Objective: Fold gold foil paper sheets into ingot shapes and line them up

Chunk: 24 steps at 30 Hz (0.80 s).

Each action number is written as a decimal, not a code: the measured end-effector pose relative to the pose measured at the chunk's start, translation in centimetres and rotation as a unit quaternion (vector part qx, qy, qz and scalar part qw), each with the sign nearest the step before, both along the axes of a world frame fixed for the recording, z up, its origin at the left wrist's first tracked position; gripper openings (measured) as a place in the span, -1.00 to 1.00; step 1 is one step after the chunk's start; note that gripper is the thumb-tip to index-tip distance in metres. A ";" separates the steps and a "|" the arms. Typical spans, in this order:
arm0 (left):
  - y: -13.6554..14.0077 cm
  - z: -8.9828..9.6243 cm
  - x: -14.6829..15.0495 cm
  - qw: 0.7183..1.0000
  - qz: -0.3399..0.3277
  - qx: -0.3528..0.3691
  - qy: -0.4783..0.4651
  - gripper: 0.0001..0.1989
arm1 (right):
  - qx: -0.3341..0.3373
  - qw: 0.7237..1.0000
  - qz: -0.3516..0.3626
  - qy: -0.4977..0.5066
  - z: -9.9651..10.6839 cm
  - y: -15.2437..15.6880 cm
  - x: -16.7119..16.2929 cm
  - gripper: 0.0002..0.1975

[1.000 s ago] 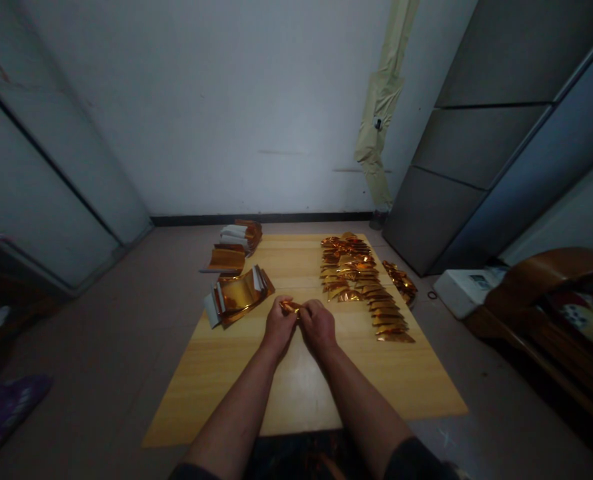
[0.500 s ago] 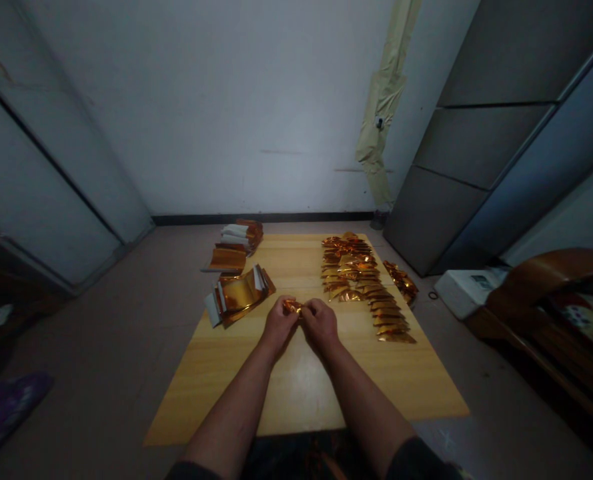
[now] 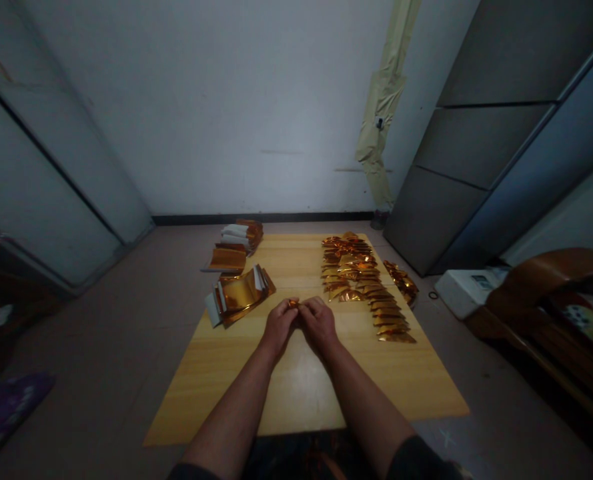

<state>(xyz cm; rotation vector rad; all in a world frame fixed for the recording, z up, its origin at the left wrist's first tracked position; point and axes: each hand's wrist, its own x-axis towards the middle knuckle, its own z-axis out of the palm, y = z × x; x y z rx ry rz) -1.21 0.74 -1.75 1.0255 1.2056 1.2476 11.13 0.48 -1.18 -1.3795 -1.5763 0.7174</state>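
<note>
Between my two hands, over the middle of the wooden board [image 3: 301, 393], is a small piece of shiny gold foil paper [image 3: 293, 303]. My left hand [image 3: 278, 327] is closed on its left side, and my right hand [image 3: 318, 323] pinches it from the right. The fingers cover most of the piece. Left of my hands lies a loose stack of gold foil sheets [image 3: 240, 292] with pale backs, curling at the ends. To the right, folded gold foil pieces [image 3: 389, 313] overlap in rows.
More foil sheets [image 3: 229, 259] lie at the board's far left edge. Beyond its right edge is a heap of folded foil [image 3: 401, 281] near a grey refrigerator [image 3: 446, 140]. A white box [image 3: 469, 287] and wooden furniture [image 3: 531, 300] stand at the right; a purple bag [image 3: 11, 410] is at left.
Less of the foil piece shows between my fingers now, and my hands have drawn slightly closer together around it. The stacks on both sides look the same.
</note>
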 end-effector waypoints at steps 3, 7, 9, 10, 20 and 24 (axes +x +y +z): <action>0.1 -0.4 0.1 0.998 -0.005 -0.017 -0.061 -0.59 | 0.012 1.000 0.005 -0.003 -0.2 0.1 0.0 -0.80; 0.2 -0.7 0.0 0.998 -0.003 -0.008 -0.057 -0.67 | 0.026 1.000 0.000 0.009 -0.4 0.3 -0.1 -0.79; 0.2 -0.7 0.0 0.998 -0.006 -0.006 -0.055 -0.69 | 0.023 1.000 -0.004 0.017 -0.5 0.3 -0.1 -0.79; 0.2 -0.7 0.0 0.998 -0.008 -0.005 -0.058 -0.70 | 0.022 1.000 -0.004 0.019 -0.5 0.2 -0.1 -0.79; 0.1 -0.4 0.2 0.996 -0.008 -0.022 -0.089 -0.67 | 0.019 1.000 -0.013 0.004 -0.3 0.2 -0.1 -0.79; 0.0 -0.1 0.2 0.995 0.005 -0.029 -0.091 -0.62 | 0.019 1.000 -0.018 0.006 -0.1 0.1 -0.2 -0.81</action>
